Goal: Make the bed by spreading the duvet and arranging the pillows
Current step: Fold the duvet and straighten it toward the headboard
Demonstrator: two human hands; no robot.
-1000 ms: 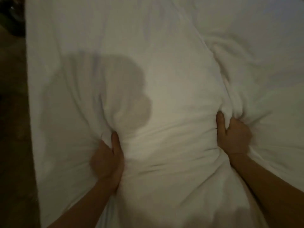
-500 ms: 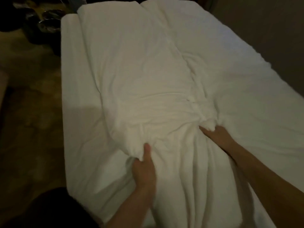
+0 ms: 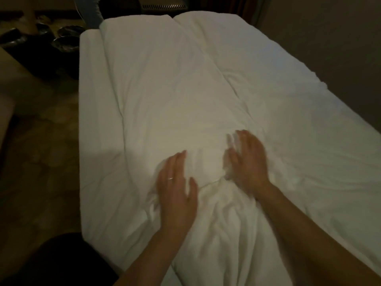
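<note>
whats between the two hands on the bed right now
In the head view, only a bunched, wrinkled stretch of the white duvet lies between the left hand and the right hand; no other object sits there.

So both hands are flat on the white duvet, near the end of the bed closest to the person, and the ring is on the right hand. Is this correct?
Not quite. The head view shows the ring on the left hand, not the right hand. The rest holds: both hands lie open on the white duvet, at the end of the bed nearest the person.
</note>
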